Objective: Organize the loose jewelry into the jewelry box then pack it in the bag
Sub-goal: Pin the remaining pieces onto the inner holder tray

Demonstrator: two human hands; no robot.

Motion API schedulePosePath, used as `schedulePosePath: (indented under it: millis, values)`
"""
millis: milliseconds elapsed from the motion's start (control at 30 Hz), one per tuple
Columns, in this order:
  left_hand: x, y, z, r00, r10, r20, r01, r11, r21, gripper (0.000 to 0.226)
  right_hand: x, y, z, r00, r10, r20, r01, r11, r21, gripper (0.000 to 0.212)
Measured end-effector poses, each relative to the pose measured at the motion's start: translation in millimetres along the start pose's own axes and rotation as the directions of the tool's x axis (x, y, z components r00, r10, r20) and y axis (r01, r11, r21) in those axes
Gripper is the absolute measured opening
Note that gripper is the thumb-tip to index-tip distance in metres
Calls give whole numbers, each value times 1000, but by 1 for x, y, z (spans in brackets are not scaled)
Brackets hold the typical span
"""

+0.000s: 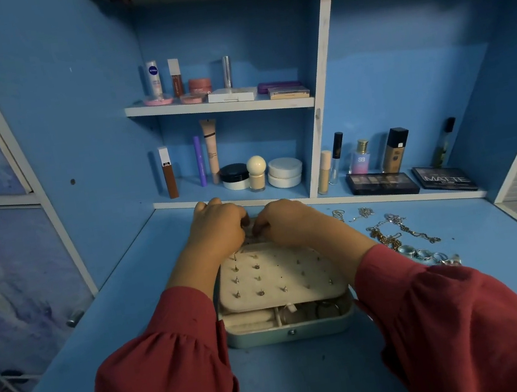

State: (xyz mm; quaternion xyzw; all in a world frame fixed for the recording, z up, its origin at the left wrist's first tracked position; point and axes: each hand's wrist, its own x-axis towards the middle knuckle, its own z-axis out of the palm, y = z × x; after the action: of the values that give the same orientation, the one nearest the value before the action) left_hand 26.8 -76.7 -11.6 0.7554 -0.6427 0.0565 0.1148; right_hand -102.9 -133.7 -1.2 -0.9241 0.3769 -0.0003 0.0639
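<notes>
Fingers of the left hand [218,226] and right hand [282,222] curl inward, tips nearly meeting at the far edge of the jewelry box [289,329]; whether they pinch anything cannot be told. The earring panel [278,276] lies just below them. Loose chains [398,231] and rings [424,254] sit to the right, sleeves partly covering the box.

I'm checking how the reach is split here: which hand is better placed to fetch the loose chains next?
Probably the right hand. The chains and rings lie on the desk to the right of the jewelry box, on that hand's side; the left hand would have to cross over the box.
</notes>
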Motion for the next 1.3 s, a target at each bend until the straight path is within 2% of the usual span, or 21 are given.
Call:
schedulePosePath:
  millis: [100,267,367,500,633,733,800,900,1033,1167,1233,1300]
  values:
    - [0,1,-4,999,27,34,-24,997,-76,28,-6,-3,-1,1000,-17,6,15,977,212,30]
    - [-4,-5,-9,998,-41,57,54,967,-247,30,-14,2,1,995,51,-82,-18,933,360,33]
    - [-7,-8,-10,996,-30,79,49,966,-252,31,-16,7,0,990,108,-90,-72,939,336,25]
    - [-7,-9,-10,976,11,219,29,984,-178,30,-22,7,3,995,94,-38,-75,935,346,17]
    - [-3,-14,-5,966,-46,255,137,925,-355,21,-24,3,7,994,90,-63,-62,931,361,13]
    - [-4,-13,-5,963,-6,268,144,855,-498,20,-24,4,6,994,88,-60,-60,925,374,12]
    - [-5,-11,-4,956,43,292,126,836,-534,24,-22,5,8,994,93,-62,-63,923,379,10]
    - [-4,-10,-2,950,84,300,85,855,-511,8,-21,5,9,990,109,-87,-65,914,399,11]
    - [-6,-12,0,950,104,294,66,855,-515,10,-24,5,6,993,93,-66,-56,902,428,17]
    - [-7,-11,-1,944,99,315,78,860,-504,10,-23,4,7,997,74,-19,-62,927,370,20]
    - [-7,-11,-2,948,83,308,107,828,-550,10,-21,4,8,997,77,15,-77,931,357,22]
    - [-8,-10,-3,945,66,320,158,766,-624,22,-18,4,8,996,80,48,-91,932,349,29]
